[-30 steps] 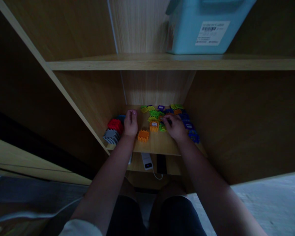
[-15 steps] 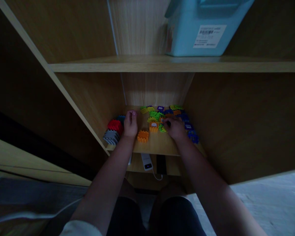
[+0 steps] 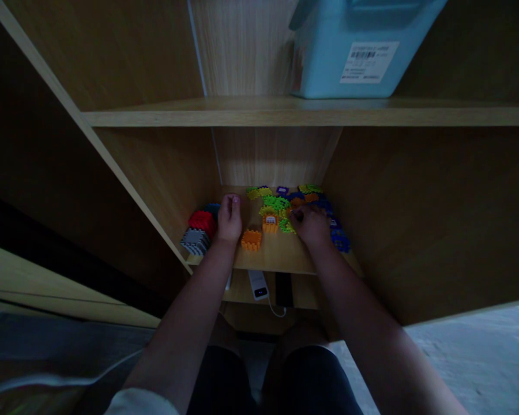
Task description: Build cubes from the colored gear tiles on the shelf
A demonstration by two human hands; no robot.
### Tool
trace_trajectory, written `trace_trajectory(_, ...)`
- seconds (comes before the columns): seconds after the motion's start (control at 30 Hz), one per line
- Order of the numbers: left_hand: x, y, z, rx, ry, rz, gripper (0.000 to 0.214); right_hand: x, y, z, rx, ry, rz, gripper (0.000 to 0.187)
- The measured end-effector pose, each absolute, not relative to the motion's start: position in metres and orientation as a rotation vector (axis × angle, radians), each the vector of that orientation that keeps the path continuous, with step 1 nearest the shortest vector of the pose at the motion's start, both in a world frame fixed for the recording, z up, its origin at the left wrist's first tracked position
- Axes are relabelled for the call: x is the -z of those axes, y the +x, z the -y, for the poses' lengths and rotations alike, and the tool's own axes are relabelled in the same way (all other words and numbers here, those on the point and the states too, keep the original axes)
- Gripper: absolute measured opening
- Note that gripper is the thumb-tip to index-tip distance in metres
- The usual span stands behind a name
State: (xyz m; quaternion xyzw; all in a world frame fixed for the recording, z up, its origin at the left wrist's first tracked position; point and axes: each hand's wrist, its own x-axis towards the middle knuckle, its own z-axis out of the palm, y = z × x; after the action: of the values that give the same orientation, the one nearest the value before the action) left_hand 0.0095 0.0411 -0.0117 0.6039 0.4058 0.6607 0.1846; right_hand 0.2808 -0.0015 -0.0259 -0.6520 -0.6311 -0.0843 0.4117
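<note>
My left hand (image 3: 230,219) rests in a loose fist on the shelf, and nothing shows in its fingers. Beside it are stacks of notched plastic tiles: a grey stack (image 3: 195,241), a red stack (image 3: 202,223) and a partly hidden dark blue stack (image 3: 213,210). My right hand (image 3: 312,225) is bent down over the loose tiles with its fingers closed together; what lies between the fingertips is hidden. Near them are green tiles (image 3: 277,202) and a bit of orange. Two orange stacks stand between the hands, one labelled (image 3: 270,223), one plain (image 3: 251,240).
Blue tiles (image 3: 341,241) lie along the right side, with a purple tile (image 3: 282,190) and yellow-green tiles (image 3: 310,188) at the back. A light blue bin (image 3: 324,63) sits on the shelf above. Below are a white device (image 3: 258,285) with a cable and a black flat object (image 3: 284,289).
My right hand has shifted slightly right, and the labelled orange tile by its fingertips is now mostly out of sight. My left hand stays in place.
</note>
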Motion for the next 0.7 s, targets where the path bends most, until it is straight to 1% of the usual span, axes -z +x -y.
trace_trajectory(0.13,0.011,0.009,-0.041,-1.862,1.717,-1.15,0.051,0.023,0.283,-0.002,0.145,-1.552,1.591,0.017)
trace_trajectory(0.27,0.012,0.009,-0.042,-1.864,1.713,-1.161,0.051,0.011,0.277,0.002,0.022,-1.306,1.619,0.024)
trace_trajectory(0.47,0.011,0.009,-0.041,-1.866,1.712,-1.135,0.048,0.005,0.256,0.014,-0.227,-1.051,1.73,0.028)
trace_trajectory(0.57,0.011,0.009,-0.041,-1.857,1.721,-1.149,0.049,0.006,0.253,0.016,-0.243,-1.068,1.73,0.022)
trace_trajectory(0.7,0.013,0.009,-0.043,-1.855,1.716,-1.146,0.049,0.005,0.258,0.013,-0.157,-1.096,1.744,0.016)
